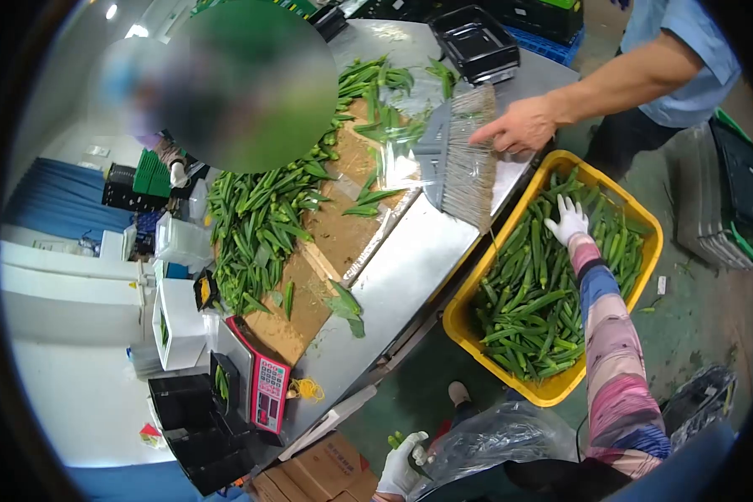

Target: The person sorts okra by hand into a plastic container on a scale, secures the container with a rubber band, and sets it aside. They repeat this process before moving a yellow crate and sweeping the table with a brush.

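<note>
The person's right hand (570, 222), in a white glove below a pink-and-blue patterned sleeve, rests with fingers spread on the long green okra pods (523, 314) filling the deep yellow plastic crate (458, 320); that grip looks released, clasping nothing visible. The left hand (400, 470), also white-gloved, is closed around a few pods whose tips poke out, beside a crumpled clear plastic bag (506, 439).

Pressing hard with the spread fingers could bruise or snap pods. The left hand's small bunch, if held loosely, could slip to the floor, and the slack bag might snag fingers. Another person's bare hand (523, 125) is at a grey brush with pale bristles (472, 159) on the shiny metal table (418, 272), near the crate; a careless sweep could knock dirt in among the pods or strike the reaching arm.
</note>
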